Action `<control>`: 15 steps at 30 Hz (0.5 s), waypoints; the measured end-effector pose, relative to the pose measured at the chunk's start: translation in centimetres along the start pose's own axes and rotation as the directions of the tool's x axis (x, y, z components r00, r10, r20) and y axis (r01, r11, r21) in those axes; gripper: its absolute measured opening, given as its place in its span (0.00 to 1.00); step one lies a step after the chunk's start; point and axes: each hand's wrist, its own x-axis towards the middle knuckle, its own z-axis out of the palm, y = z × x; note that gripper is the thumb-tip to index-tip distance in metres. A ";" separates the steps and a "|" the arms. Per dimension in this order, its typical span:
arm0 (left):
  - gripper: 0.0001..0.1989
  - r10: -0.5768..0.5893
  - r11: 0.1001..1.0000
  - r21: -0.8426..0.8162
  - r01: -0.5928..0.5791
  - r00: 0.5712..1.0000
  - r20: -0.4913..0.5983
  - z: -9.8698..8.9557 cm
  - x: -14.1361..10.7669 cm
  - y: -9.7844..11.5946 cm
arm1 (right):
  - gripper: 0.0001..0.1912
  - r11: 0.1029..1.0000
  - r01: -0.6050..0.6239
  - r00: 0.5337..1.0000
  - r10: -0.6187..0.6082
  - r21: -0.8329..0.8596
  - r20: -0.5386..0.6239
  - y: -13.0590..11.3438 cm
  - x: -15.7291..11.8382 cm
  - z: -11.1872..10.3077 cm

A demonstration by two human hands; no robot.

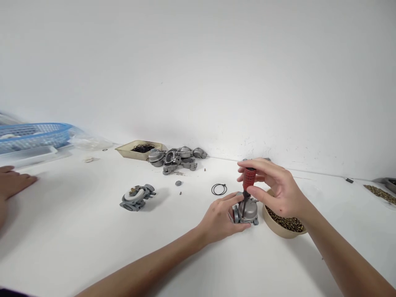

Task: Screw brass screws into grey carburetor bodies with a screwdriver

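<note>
My left hand grips a grey metal carburetor from its left side, holding it down on the white table. In my right hand is a screwdriver with a red handle, held upright between thumb and fingers. Its dark shaft points down at the carburetor's bowl edge; whether the tip sits in a screw is too small to tell. Right beside the carburetor stands a beige bowl of small brass screws, partly covered by my right hand. Black rubber rings lie just behind my left hand.
Another carburetor lies to the left. Several metal bowl parts are piled near the wall beside a tray of black rings. A blue basket stands far left, near another person's hand. Brass pieces lie far right.
</note>
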 end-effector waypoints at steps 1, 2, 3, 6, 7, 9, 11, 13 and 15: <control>0.27 0.002 1.000 -0.018 -0.001 1.000 0.004 0.0 0.0 0.0 | 0.29 0.999 -0.015 1.000 0.015 0.028 0.020 0.0 0.0 -0.1; 0.27 0.006 1.000 -0.031 -0.005 1.000 0.005 0.0 0.0 0.0 | 0.29 0.999 -0.032 0.999 0.030 0.044 0.030 0.0 -0.1 -0.2; 0.27 0.011 0.999 -0.037 -0.011 1.000 0.002 0.0 0.0 0.0 | 0.29 0.998 -0.040 0.999 0.039 0.042 0.024 0.0 -0.1 -0.3; 0.28 0.030 0.999 -0.018 -0.030 0.999 -0.015 0.0 0.1 -0.2 | 0.24 0.999 -0.012 0.999 0.010 -0.050 -0.035 0.1 0.0 -0.5; 0.28 0.034 0.999 -0.009 -0.034 0.999 -0.020 0.0 0.1 -0.2 | 0.23 0.997 0.007 0.999 -0.011 -0.080 -0.047 0.2 0.0 -0.5; 0.27 0.039 0.999 -0.002 -0.039 0.999 -0.021 0.1 0.0 -0.3 | 0.22 0.996 0.026 0.999 -0.029 -0.085 -0.036 0.1 0.1 -0.5; 0.28 0.040 0.999 -0.007 -0.040 0.999 -0.014 0.1 0.0 -0.4 | 0.25 1.000 0.002 1.000 -0.002 -0.026 -0.001 0.0 0.0 -0.4; 0.29 0.044 0.999 -0.005 -0.044 0.999 -0.007 0.1 0.0 -0.5 | 0.26 0.998 -0.044 0.999 0.044 0.034 0.010 -0.1 0.0 -0.3; 0.30 0.049 0.999 0.014 -0.048 0.999 -0.008 0.1 0.0 -0.5 | 0.24 0.997 -0.070 0.997 0.071 0.039 -0.016 -0.1 0.0 -0.3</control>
